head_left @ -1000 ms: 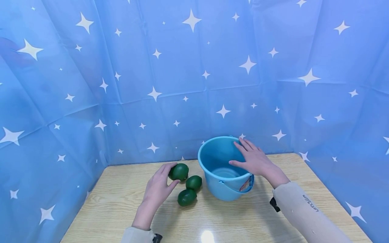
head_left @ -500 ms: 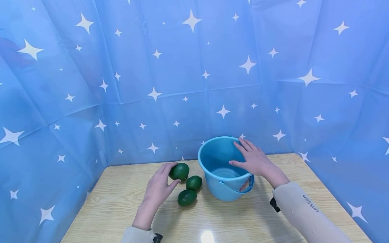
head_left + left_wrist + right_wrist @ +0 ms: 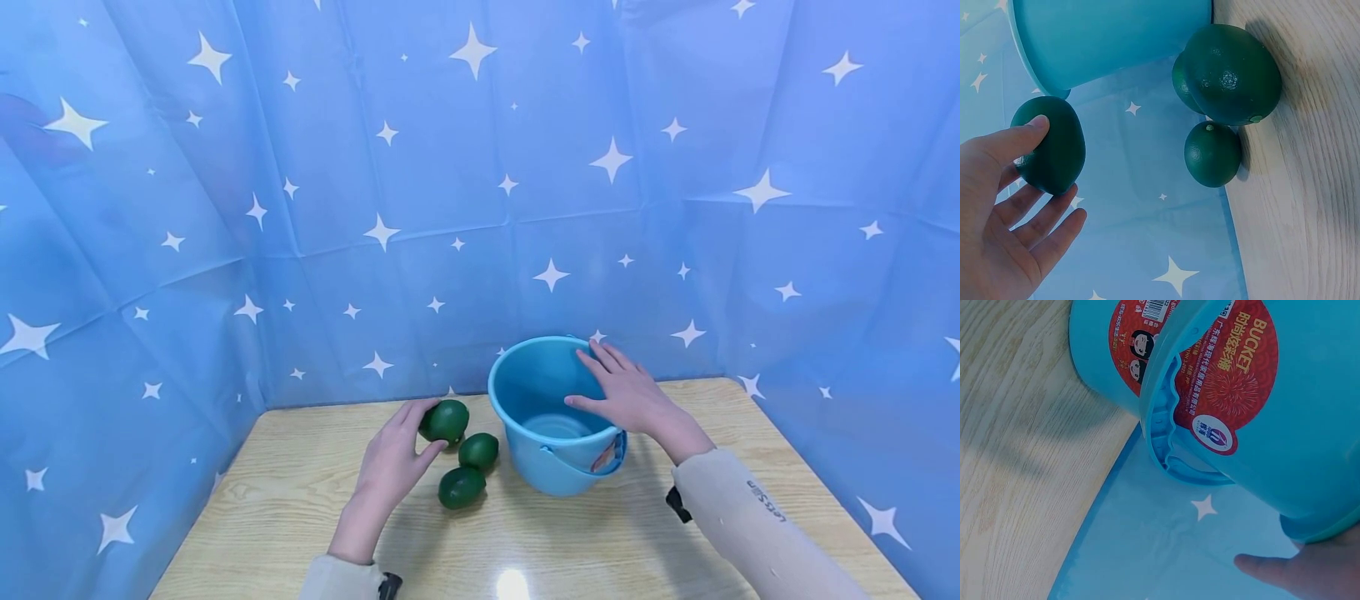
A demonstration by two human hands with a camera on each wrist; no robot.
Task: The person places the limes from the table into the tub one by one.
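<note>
In the head view my left hand [image 3: 393,454] holds a dark green lime [image 3: 447,421] between thumb and fingers. The left wrist view shows this lime [image 3: 1054,147] in the fingers, clear of the table. Two more limes, a rear one [image 3: 478,451] and a front one [image 3: 461,487], lie beside a light blue bucket [image 3: 551,467]. Another lime [image 3: 1212,154] shows in the left wrist view. My right hand [image 3: 633,396] rests at the bucket's right rim with its fingers straight and spread. The right wrist view shows one finger sticking out past the rim.
The bucket's handle [image 3: 585,468] hangs down its front, near a red label [image 3: 1229,369]. Under everything is a pale wooden table [image 3: 300,500]. A blue curtain [image 3: 420,167] with white stars stands close behind and at both sides.
The left hand has shifted slightly up and to the right with the lime. My right hand and the bucket stay in place.
</note>
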